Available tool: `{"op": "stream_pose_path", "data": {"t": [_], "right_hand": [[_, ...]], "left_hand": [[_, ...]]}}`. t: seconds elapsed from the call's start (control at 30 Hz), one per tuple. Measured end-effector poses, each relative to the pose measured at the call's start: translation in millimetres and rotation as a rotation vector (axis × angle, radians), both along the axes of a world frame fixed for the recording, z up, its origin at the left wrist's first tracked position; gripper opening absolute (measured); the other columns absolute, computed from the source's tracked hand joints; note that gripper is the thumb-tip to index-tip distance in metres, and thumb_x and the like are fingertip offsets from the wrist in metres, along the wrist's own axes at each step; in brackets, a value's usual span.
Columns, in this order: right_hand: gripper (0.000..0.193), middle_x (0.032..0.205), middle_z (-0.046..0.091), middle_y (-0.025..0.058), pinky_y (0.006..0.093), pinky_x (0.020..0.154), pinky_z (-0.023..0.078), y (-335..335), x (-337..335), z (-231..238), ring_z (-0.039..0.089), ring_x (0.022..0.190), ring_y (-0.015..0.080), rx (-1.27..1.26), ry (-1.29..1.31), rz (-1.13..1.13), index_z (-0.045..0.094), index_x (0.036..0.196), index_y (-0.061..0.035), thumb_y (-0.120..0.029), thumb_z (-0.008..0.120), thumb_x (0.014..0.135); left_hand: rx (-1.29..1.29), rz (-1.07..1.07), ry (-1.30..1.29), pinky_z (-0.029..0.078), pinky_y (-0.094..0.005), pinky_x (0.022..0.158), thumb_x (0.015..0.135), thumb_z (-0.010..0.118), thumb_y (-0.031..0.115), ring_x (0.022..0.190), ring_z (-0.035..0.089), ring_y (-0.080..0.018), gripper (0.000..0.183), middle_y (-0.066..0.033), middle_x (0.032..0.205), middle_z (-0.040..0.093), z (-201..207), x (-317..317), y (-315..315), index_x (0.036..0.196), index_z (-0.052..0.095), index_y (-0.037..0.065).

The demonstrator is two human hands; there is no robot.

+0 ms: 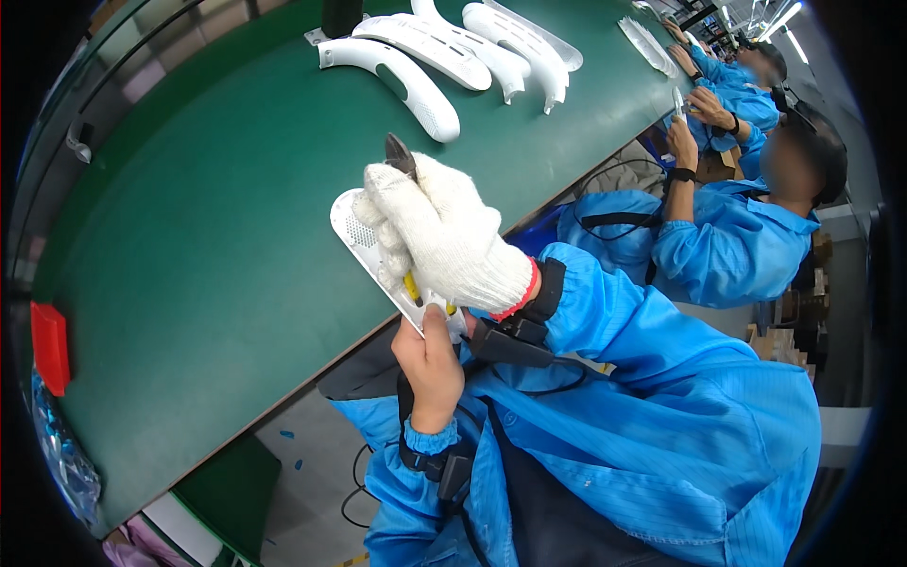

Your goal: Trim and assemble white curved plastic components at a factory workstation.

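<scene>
One white plastic piece [363,249], with one patch of small holes at its far end, is in the left hand [430,364], below and partly behind the right hand. The left hand is bare and closed on the near end, thumb on top. The right hand [439,227], in one white glove, is wrapped around one hand tool [401,158]: a dark tip sticks out above its fingers, and two yellow bits of handle show below them. Whether the gloved fingers also touch the piece, I cannot tell. Each wrist wears one black strap.

Under and beyond both hands is one green table [236,236]. Well beyond the right hand are five white curved pieces [425,49] that I can make out, some overlapping, next to one black post [342,17]. To their right, farther off, lies at least one more white strip [647,47]. Well to the left of the left hand are one red container [50,350] and one clear bag [64,454]. Right of the right hand, at least two co-workers [727,246] in blue sit along the table; the nearer holds one small white thing [678,102].
</scene>
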State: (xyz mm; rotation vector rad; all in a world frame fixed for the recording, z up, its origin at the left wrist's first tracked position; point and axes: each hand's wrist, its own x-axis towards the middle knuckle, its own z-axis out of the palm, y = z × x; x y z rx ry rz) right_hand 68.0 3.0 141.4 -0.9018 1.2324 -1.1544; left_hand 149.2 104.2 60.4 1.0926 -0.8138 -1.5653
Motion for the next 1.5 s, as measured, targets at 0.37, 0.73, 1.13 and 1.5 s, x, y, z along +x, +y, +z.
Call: {"op": "stream_pose_path", "data": {"t": [0.37, 0.73, 1.13, 1.5], "right_hand": [[0.026, 0.064, 0.051, 0.0019, 0.0261, 0.046, 0.043, 1, 0, 2, 0.048, 0.049, 0.0091, 0.033, -0.098, 0.000, 0.055, 0.094, -0.0026, -0.028, 0.052, 0.100], [0.026, 0.064, 0.053, 0.0028, 0.0256, 0.046, 0.043, 0, -1, -7, 0.049, 0.049, 0.0095, 0.008, -0.098, -0.038, 0.057, 0.092, -0.0007, -0.026, 0.053, 0.099], [0.026, 0.074, 0.063, 0.0050, 0.0254, 0.056, 0.045, 28, -5, 3, 0.055, 0.061, 0.0086, -0.303, 0.317, -0.048, 0.059, 0.096, 0.0002, -0.024, 0.052, 0.099], [0.029, 0.064, 0.053, 0.0050, 0.0278, 0.051, 0.047, 17, -4, 1, 0.052, 0.053, 0.0116, -0.004, -0.222, -0.073, 0.055, 0.092, -0.0004, -0.027, 0.046, 0.102]], "left_hand": [[0.032, -0.058, -0.028, 0.045, -0.0262, 0.060, 0.101, 0.039, 0.015, 0.065, 0.058, -0.0118, 0.029, -0.0088, 0.074, 0.064, 6, 5, -2, 0.098, 0.058, -0.007], [0.071, -0.084, 0.018, 0.049, -0.0280, 0.063, 0.103, 0.038, 0.014, 0.067, 0.060, -0.0137, 0.028, -0.0098, 0.077, 0.064, 14, 8, -3, 0.101, 0.056, -0.008], [-0.036, 0.027, -0.223, 0.045, -0.0267, 0.059, 0.101, 0.042, 0.013, 0.064, 0.060, -0.0139, 0.027, -0.0100, 0.077, 0.066, 2, 6, 3, 0.096, 0.059, -0.007], [0.042, -0.074, 0.011, 0.049, -0.0282, 0.062, 0.103, 0.037, 0.015, 0.065, 0.061, -0.0150, 0.030, -0.0107, 0.078, 0.065, 8, 10, 1, 0.102, 0.057, -0.008]]}}
